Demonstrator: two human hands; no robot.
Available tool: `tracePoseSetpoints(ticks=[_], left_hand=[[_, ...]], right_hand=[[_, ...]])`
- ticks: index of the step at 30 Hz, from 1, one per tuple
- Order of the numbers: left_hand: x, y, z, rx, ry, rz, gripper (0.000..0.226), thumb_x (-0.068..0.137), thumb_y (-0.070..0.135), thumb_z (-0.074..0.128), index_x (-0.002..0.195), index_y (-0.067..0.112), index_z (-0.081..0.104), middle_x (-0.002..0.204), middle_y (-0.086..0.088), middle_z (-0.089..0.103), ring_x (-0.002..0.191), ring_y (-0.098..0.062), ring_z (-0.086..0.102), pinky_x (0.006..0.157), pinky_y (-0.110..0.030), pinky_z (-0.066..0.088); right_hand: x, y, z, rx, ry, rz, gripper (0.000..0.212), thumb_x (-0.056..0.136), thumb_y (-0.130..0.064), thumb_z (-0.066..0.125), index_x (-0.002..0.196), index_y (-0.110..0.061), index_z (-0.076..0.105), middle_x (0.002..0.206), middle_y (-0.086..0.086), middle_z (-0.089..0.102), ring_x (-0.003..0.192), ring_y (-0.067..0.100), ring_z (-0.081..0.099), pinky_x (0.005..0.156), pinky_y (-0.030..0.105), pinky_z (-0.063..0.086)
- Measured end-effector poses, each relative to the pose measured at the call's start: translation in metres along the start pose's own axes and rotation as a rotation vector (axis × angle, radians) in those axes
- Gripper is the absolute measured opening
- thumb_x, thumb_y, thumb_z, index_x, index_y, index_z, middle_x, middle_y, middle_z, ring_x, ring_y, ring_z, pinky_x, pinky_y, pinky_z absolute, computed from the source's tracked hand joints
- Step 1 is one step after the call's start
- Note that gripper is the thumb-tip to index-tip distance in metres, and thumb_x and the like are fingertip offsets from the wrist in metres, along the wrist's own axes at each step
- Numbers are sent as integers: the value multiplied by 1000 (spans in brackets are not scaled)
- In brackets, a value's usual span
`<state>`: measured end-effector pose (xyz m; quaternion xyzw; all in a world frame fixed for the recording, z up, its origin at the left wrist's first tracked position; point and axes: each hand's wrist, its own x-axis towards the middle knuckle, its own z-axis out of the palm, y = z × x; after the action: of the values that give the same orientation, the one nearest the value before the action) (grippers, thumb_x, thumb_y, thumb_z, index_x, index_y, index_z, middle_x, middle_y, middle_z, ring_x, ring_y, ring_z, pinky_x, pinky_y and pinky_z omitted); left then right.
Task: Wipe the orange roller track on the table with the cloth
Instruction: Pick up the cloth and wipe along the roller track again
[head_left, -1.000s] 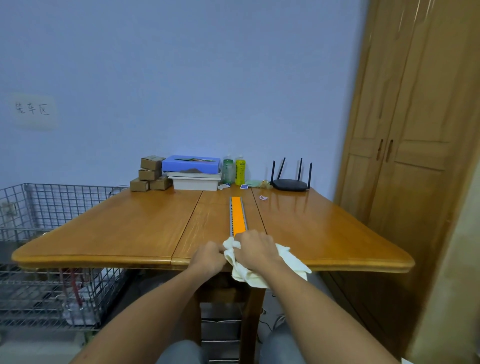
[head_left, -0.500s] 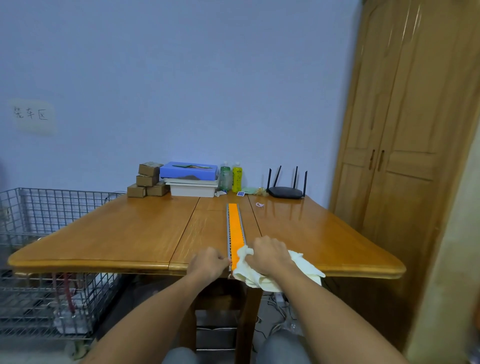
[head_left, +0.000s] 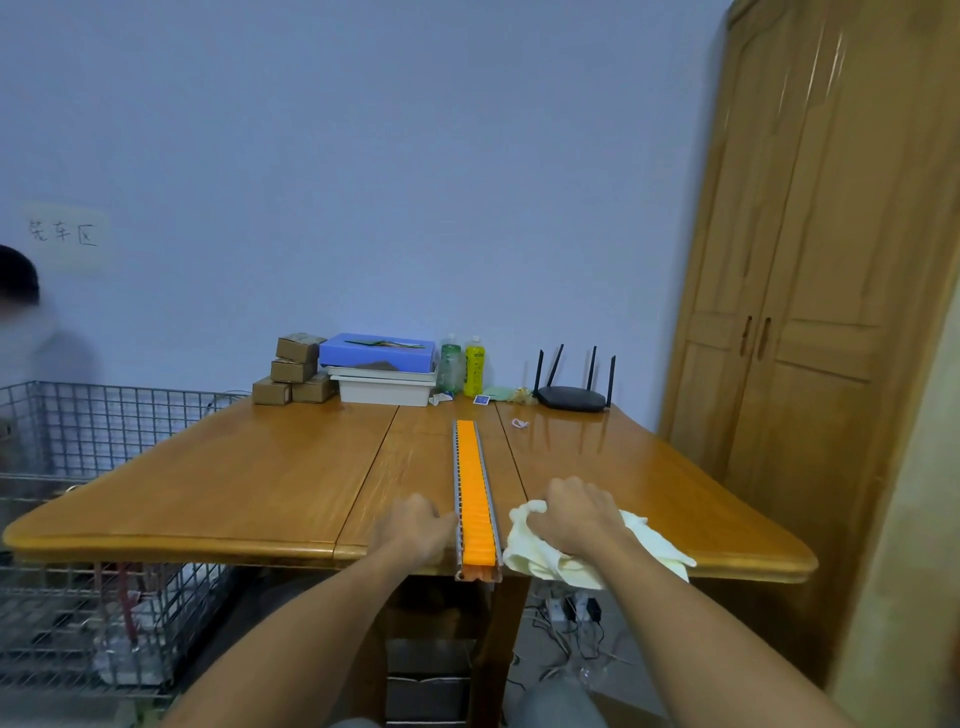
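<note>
The orange roller track (head_left: 472, 493), with grey side rails, lies lengthwise down the middle of the wooden table (head_left: 249, 483); its near end juts slightly over the front edge. My left hand (head_left: 415, 527) rests against the track's left rail near that end, fingers curled on it. My right hand (head_left: 576, 514) is closed on a pale yellow cloth (head_left: 550, 556), which lies on the table just right of the track, partly hanging over the edge.
At the table's far end stand small cardboard boxes (head_left: 293, 371), a blue box on white trays (head_left: 379, 369), two bottles (head_left: 462, 366) and a black router (head_left: 571, 397). A wire cage cart (head_left: 93, 431) is left, a wooden wardrobe (head_left: 810, 312) right. A blurred person (head_left: 31, 332) stands far left.
My right hand has drawn the cloth off the track's near end to the right, uncovering the orange rollers. My left hand stays at the left rail. A person has appeared at far left.
</note>
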<state>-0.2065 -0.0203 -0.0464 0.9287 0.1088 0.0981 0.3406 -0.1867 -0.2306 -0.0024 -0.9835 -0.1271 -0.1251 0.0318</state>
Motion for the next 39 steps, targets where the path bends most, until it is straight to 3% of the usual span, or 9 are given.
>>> tracePoseSetpoints(ticks=[4,9,11,14,22,29,33,39], left_hand=[[12,8,-9,43,-1,29,31,99,37,60,76,16,64,66,2,52,59,-11,49,53,-25,39],[36,8,-16,132,-5,62,23,98,34,62,87,16,70,86,-6,73,75,-15,66,73,-35,60],[46,7,-15,139,-11,72,19,99,32,62,88,18,70,84,-3,71,78,-14,69,70,-30,58],[59,5,-10,127,-22,77,14,99,29,62,92,20,70,85,1,70,79,-11,68,71,-26,58],[102,0,10,97,-49,89,13,101,25,58,101,18,70,87,1,68,74,-7,63,59,-17,44],[136,-1,22,113,-41,81,16,100,24,59,89,19,69,80,-1,67,67,-8,60,62,-22,51],[147,-6,26,101,-58,79,15,101,25,59,92,18,69,82,-1,68,68,-9,60,61,-22,50],[158,-11,30,76,-49,88,17,102,25,57,92,17,69,77,1,63,64,-7,55,59,-21,46]], right_hand=[[13,0,2,4,39,2,26,92,-42,51,79,-20,50,78,0,54,74,25,55,64,33,40],[36,2,3,27,115,-9,27,95,-41,52,75,-22,49,73,-3,51,69,20,50,58,30,34],[51,4,5,28,168,-29,22,95,-41,52,92,-23,64,87,0,61,71,20,50,61,30,35],[77,11,12,24,247,-51,30,95,-44,51,115,-28,67,101,-2,62,78,19,56,62,30,37],[131,24,37,-2,322,-52,32,97,-45,49,121,-30,65,101,-4,60,82,16,60,61,29,43],[169,36,58,29,310,-25,35,98,-44,49,128,-30,61,110,-3,60,88,15,59,62,26,36],[182,37,79,68,264,-15,36,98,-45,49,130,-30,60,111,-3,60,90,13,58,68,25,46],[188,36,115,66,194,-3,35,98,-44,49,126,-29,63,103,-3,58,83,13,56,66,27,48]])
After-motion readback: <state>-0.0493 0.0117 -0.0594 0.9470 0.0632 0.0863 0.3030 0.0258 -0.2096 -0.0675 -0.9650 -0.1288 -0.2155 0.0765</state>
